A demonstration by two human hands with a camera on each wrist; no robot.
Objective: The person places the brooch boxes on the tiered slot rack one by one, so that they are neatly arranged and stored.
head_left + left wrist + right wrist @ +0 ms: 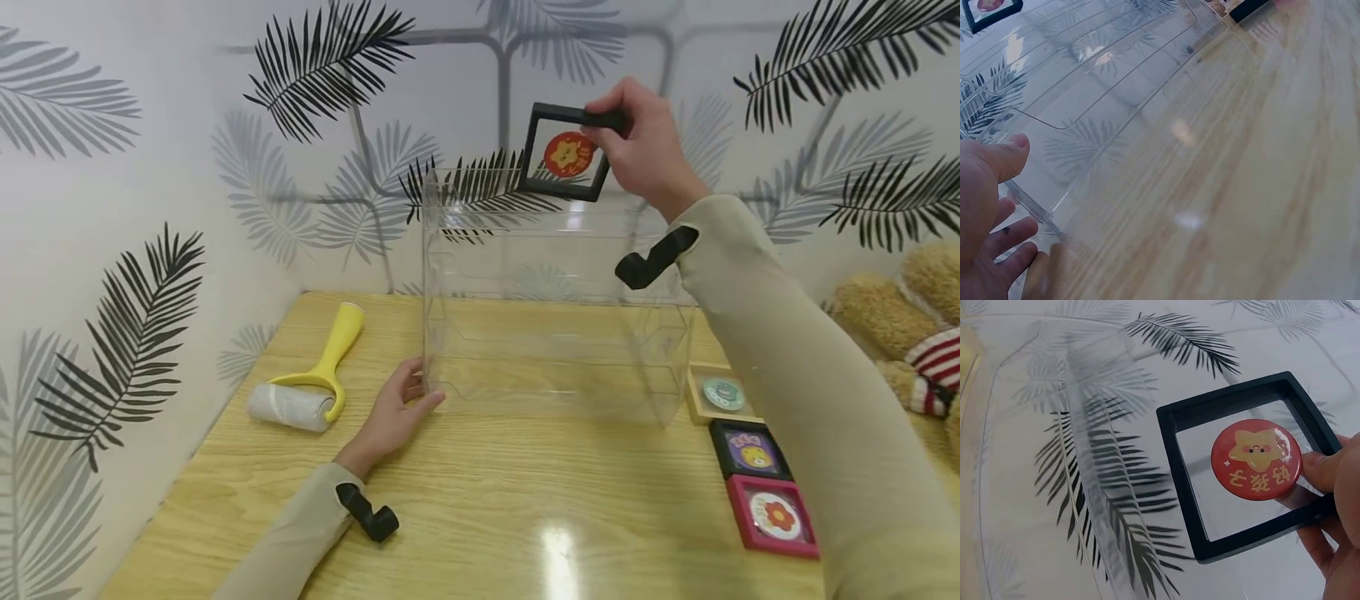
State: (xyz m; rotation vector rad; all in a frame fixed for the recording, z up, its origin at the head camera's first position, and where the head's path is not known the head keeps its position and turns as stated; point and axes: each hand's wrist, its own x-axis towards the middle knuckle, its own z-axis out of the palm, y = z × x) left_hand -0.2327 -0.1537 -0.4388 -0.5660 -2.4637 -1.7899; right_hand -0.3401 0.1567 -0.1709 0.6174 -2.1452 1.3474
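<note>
Pinching the black frame (1249,469), right-hand fingers (1325,472) reveal its star badge; left fingers (1013,234) rest open.

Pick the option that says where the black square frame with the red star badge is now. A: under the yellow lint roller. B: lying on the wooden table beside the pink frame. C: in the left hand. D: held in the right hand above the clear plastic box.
D: the right hand pinches the black square frame over the clear plastic box.
</note>
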